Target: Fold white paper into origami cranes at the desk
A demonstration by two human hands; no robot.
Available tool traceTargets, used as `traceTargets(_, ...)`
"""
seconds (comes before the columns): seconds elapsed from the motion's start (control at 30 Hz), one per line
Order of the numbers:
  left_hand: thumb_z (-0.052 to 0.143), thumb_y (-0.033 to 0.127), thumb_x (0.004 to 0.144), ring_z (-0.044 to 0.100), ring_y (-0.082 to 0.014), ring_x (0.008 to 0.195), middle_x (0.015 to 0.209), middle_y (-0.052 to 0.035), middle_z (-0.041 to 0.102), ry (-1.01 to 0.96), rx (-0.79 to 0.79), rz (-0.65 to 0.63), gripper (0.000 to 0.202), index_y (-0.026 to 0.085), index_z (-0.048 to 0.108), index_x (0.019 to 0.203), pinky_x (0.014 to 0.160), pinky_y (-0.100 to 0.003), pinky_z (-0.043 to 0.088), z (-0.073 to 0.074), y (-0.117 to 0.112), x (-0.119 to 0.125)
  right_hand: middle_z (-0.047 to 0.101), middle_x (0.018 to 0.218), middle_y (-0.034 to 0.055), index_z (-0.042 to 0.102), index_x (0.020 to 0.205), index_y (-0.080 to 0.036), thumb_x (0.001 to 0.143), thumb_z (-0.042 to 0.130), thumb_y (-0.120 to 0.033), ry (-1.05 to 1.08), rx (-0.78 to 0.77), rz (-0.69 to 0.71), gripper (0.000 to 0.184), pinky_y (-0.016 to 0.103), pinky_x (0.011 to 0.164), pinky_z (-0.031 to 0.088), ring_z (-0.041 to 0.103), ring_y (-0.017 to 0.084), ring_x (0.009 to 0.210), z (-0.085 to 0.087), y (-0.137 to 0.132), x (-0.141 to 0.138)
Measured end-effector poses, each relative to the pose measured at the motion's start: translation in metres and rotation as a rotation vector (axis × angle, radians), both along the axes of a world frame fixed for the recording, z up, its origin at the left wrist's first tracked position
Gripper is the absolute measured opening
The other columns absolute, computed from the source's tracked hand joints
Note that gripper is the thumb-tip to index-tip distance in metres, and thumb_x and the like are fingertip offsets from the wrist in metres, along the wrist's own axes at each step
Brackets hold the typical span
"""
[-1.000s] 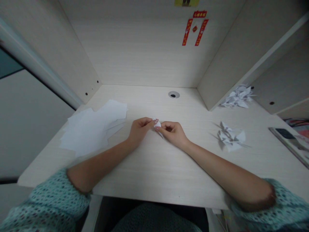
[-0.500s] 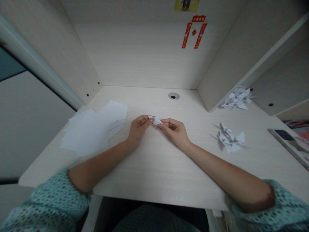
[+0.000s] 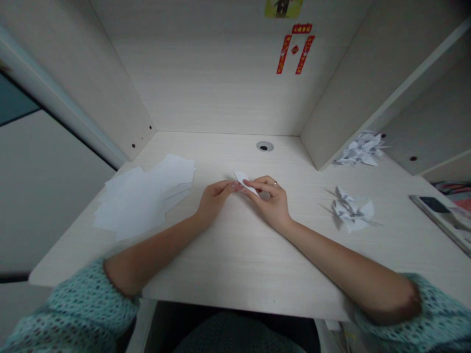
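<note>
A small folded piece of white paper (image 3: 242, 176) is held between my two hands above the middle of the desk. My left hand (image 3: 216, 195) pinches its near left edge with thumb and fingertips. On the other side, my right hand (image 3: 269, 196) grips the paper between thumb and fingers, and a ring shows on one finger. Fingers hide part of the folds. Left of my hands lies a spread pile of flat white paper sheets (image 3: 138, 201). A few folded paper pieces (image 3: 353, 210) with pointed ends rest to the right.
More folded paper pieces (image 3: 362, 148) are heaped by the right divider panel (image 3: 342, 108). A phone (image 3: 436, 205) lies on a flat item near the right edge. A round cable hole (image 3: 265, 146) sits at the back of the pale desk (image 3: 228, 264).
The folded paper has turned in my hands, and its upper end now points up and away. My right fingers have shifted along it; my left fingers have closed nearer its lower edge.
</note>
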State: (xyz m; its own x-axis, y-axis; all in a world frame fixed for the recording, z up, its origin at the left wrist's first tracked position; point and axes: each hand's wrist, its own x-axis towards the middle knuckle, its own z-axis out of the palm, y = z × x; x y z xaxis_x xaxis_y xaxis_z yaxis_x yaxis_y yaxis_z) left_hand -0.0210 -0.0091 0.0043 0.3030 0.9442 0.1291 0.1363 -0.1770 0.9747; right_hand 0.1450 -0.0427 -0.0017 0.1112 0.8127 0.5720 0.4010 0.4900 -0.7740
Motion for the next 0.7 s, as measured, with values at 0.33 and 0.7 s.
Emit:
traceTargets(0.33, 0.062, 0.048, 0.077, 0.058, -0.0140, 0.073, 0.073, -0.0012, 0.066, -0.065, -0.063, 0.089, 0.032, 0.017, 0.069, 0.075, 0.074, -0.025, 0.044, 0.0040, 0.0033, 0.0035, 0.065, 0.095, 0.0040, 0.067, 0.113, -0.032, 0.077, 0.071, -0.027, -0.102, 0.025, 0.219, 0.037, 0.036, 0.081, 0.049, 0.061, 0.018, 0.089, -0.0059, -0.0001, 0.0008)
traceTargets(0.7, 0.064, 0.042, 0.074, 0.051, -0.0117, 0.067, 0.066, 0.0016, 0.060, -0.093, -0.073, 0.084, 0.026, 0.017, 0.067, 0.073, 0.069, -0.024, 0.040, 0.0058, 0.0031, 0.0029, 0.062, 0.092, 0.0050, 0.064, 0.117, -0.029, 0.088, 0.049, -0.016, -0.097, -0.004, 0.287, 0.035, 0.036, 0.081, 0.047, 0.058, 0.018, 0.090, 0.0012, -0.0016, 0.0010)
